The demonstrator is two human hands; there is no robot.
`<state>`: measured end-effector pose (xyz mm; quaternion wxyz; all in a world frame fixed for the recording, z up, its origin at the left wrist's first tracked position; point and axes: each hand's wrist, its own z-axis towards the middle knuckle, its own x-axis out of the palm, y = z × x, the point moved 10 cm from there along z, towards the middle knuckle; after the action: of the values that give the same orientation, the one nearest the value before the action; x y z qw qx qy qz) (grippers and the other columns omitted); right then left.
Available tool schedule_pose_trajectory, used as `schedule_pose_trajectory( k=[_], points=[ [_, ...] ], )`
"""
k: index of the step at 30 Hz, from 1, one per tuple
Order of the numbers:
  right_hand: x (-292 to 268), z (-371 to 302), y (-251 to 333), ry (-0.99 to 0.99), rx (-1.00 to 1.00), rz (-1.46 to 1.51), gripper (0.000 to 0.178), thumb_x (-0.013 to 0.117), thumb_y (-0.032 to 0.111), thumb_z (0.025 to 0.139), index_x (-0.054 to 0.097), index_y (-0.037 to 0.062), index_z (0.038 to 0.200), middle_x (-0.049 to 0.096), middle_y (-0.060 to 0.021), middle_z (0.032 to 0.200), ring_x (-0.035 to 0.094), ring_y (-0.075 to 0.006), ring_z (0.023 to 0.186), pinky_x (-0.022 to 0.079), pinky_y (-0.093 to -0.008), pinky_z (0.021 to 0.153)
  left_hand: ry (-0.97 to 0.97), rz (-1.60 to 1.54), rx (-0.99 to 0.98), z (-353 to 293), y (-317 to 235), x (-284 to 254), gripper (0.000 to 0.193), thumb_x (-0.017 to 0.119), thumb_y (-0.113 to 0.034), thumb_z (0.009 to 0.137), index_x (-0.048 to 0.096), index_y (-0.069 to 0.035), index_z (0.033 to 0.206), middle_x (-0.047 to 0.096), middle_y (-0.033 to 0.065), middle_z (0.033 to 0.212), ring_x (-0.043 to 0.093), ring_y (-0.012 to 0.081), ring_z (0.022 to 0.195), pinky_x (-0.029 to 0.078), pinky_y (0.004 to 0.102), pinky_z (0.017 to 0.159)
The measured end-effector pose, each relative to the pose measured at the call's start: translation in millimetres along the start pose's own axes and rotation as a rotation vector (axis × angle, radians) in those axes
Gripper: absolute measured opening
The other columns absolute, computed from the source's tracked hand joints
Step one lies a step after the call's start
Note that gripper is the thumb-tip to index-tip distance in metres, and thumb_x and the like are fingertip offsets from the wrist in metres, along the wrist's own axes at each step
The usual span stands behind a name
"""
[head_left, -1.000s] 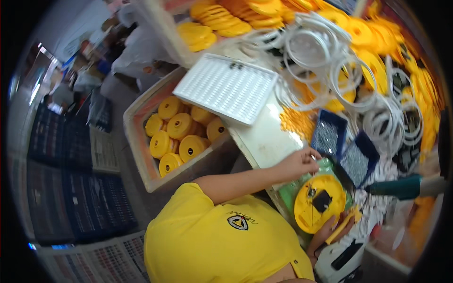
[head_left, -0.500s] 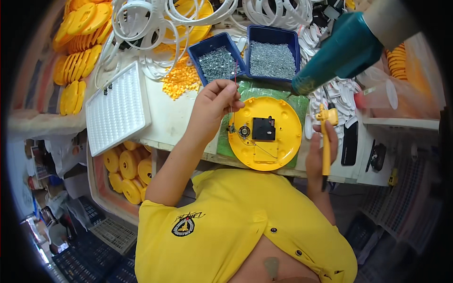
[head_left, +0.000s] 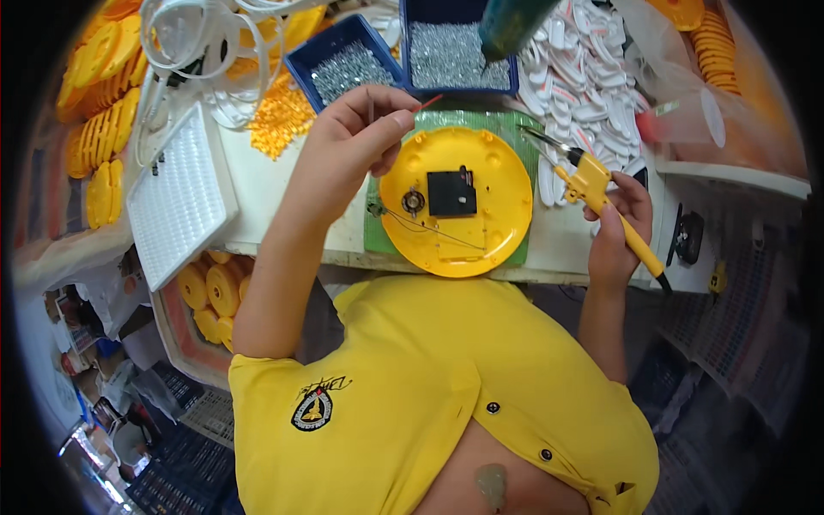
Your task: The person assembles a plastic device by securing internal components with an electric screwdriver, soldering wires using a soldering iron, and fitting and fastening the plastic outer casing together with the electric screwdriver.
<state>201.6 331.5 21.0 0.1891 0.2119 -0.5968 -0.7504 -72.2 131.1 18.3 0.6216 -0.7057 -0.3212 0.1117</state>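
My left hand (head_left: pixel 360 133) pinches a thin red wire (head_left: pixel 429 103) between thumb and fingertips, above the upper left rim of a round yellow plastic housing (head_left: pixel 505 210). A square black box (head_left: pixel 451 194) sits inside the housing, beside a small round metal-centred part (head_left: pixel 414 201). Thin dark wires run from the housing's left edge across its lower part. At the right, my right hand (head_left: pixel 614 232) grips a yellow soldering iron (head_left: pixel 592 178) with a black rear end. Its metal tip points up and left, just off the housing's right rim. The housing lies on a green mat (head_left: pixel 378 240).
Two blue bins, one with small metal pieces (head_left: pixel 352 70) and one with screws (head_left: pixel 446 56), stand behind the housing. A teal power screwdriver (head_left: pixel 511 30) hangs overhead. White plastic parts (head_left: pixel 584 94) pile at the right; a white gridded tray (head_left: pixel 182 202) lies left.
My right hand has raised the soldering iron and turned its tip toward the housing. My left hand still pinches the red wire, which now slants rightward. The whole view has shifted.
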Motion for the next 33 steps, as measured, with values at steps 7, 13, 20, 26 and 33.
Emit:
schedule_pose_trajectory(
  k=[7, 13, 20, 26, 33],
  points=[
    [21.1, -11.9, -17.2, 0.242, 0.163, 0.085, 0.043, 0.059, 0.009, 0.087, 0.054, -0.0044, 0.128, 0.062, -0.006, 0.092, 0.057, -0.0094, 0.078, 0.048, -0.0226, 0.073, 0.013, 0.788, 0.214, -17.7, 10.7, 37.6, 0.012, 0.071, -0.012, 0.09, 0.067, -0.001, 0.093, 0.062, 0.0052, 0.078, 0.057, 0.0163, 0.061, 0.046, 0.0293, 0.058],
    [20.8, -16.0, -17.9, 0.298, 0.191, 0.158, 0.039, 0.065, 0.004, 0.087, 0.057, -0.0025, 0.124, 0.065, -0.0043, 0.094, 0.06, -0.0076, 0.083, 0.047, -0.0221, 0.081, -0.019, 0.998, 0.481, -24.9, 22.1, 57.1, 0.012, 0.075, -0.008, 0.082, 0.065, -0.002, 0.086, 0.063, 0.0093, 0.086, 0.06, 0.0318, 0.083, 0.049, 0.0409, 0.074],
    [16.5, -20.2, -24.8, 0.322, 0.216, 0.198, 0.033, 0.066, 0.002, 0.086, 0.061, -0.0033, 0.118, 0.068, -0.0075, 0.107, 0.063, -0.0115, 0.098, 0.049, -0.0266, 0.092, -0.016, 0.994, 0.408, -20.6, 32.7, 56.4, 0.014, 0.076, -0.008, 0.079, 0.064, -0.004, 0.085, 0.064, 0.0087, 0.087, 0.061, 0.0323, 0.085, 0.048, 0.0416, 0.075],
    [17.7, -24.3, -30.8, 0.35, 0.23, 0.115, 0.039, 0.064, 0.012, 0.085, 0.059, -0.0053, 0.12, 0.067, -0.0115, 0.11, 0.064, -0.0162, 0.101, 0.048, -0.0305, 0.096, -0.02, 1.007, 0.436, -21.1, 32.4, 57.4, 0.014, 0.076, -0.009, 0.079, 0.064, -0.004, 0.083, 0.064, 0.0089, 0.086, 0.061, 0.0326, 0.084, 0.048, 0.0425, 0.074],
    [22.7, -23.4, -26.0, 0.35, 0.198, 0.188, 0.031, 0.067, 0.004, 0.086, 0.062, -0.0035, 0.116, 0.068, -0.0085, 0.108, 0.063, -0.0135, 0.1, 0.048, -0.0286, 0.094, -0.034, 1.008, 0.435, -20.3, 31.6, 57.8, 0.014, 0.076, -0.009, 0.079, 0.063, -0.004, 0.081, 0.063, 0.0089, 0.084, 0.061, 0.033, 0.082, 0.048, 0.0428, 0.073]
  ],
)
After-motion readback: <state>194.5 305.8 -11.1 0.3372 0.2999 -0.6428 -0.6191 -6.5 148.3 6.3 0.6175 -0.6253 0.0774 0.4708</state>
